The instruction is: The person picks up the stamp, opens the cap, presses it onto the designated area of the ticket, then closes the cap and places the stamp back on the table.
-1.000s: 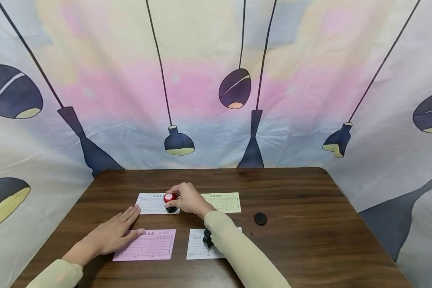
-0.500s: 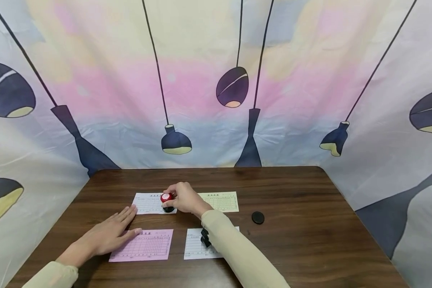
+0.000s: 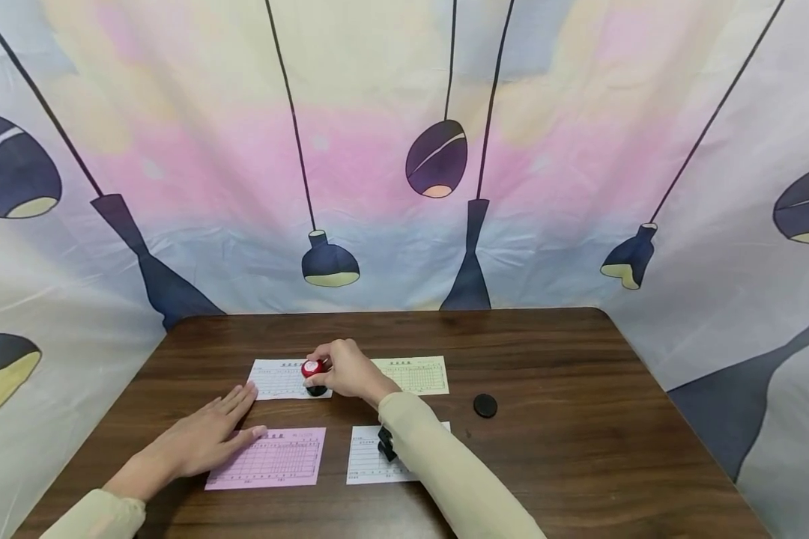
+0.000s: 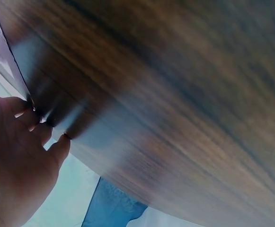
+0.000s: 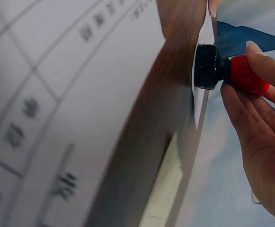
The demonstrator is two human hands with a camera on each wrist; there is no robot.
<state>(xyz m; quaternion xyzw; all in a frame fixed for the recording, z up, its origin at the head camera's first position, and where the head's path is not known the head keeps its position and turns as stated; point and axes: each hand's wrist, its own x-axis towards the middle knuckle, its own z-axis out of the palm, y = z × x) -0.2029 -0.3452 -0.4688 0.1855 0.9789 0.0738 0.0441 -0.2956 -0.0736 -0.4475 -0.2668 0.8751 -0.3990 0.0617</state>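
My right hand [image 3: 352, 372] grips the red knob of a round stamp [image 3: 313, 368]. In the right wrist view the black base of the stamp [image 5: 207, 66] stands against the white form [image 5: 204, 38] on the tabletop. Flat and with fingers spread, my left hand [image 3: 198, 436] touches the left edge of that white form [image 3: 274, 379] with its fingertips. Its thumb lies on the top of a pink form [image 3: 267, 460]. The left wrist view shows the left hand [image 4: 23, 156] from the side, fingertips down on the wood.
A yellow form [image 3: 414, 374] lies at the back, right of the stamp. Another white form [image 3: 367, 458] is partly under my right forearm. A round black cap [image 3: 485, 406] sits on the brown table [image 3: 580, 434]. A patterned curtain [image 3: 377, 150] hangs behind the table.
The view has shifted slightly. Both hands stay in nearly the same place over the forms, and the stamp remains down on the white form.
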